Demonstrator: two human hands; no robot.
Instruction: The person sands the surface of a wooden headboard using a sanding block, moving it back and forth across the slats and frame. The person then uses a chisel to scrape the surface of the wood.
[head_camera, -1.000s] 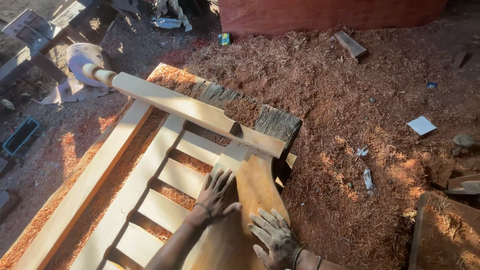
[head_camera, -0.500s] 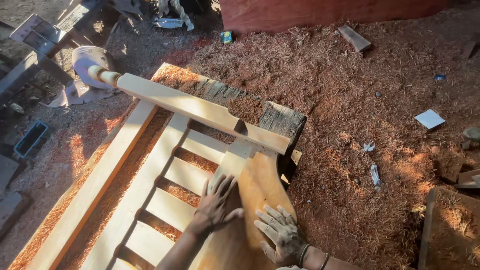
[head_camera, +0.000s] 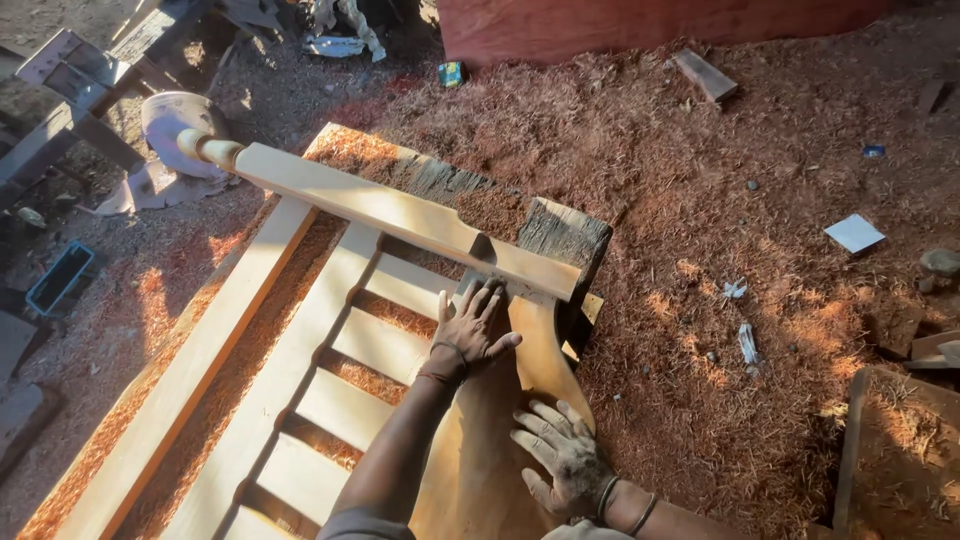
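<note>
My left hand (head_camera: 473, 328) flat, fingers spread, pressing curved board (head_camera: 520, 400) just below square post (head_camera: 400, 215). My right hand (head_camera: 558, 455) flat on board's near right edge. Slatted frame (head_camera: 300, 390) lies on sawdust floor (head_camera: 700, 200), left of board.

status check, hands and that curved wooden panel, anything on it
Left hand flat, fingers spread, at panel's top by the cross post. Right hand flat lower down. Curved wooden panel lies in the slatted frame. Nothing on it but hands.
</note>
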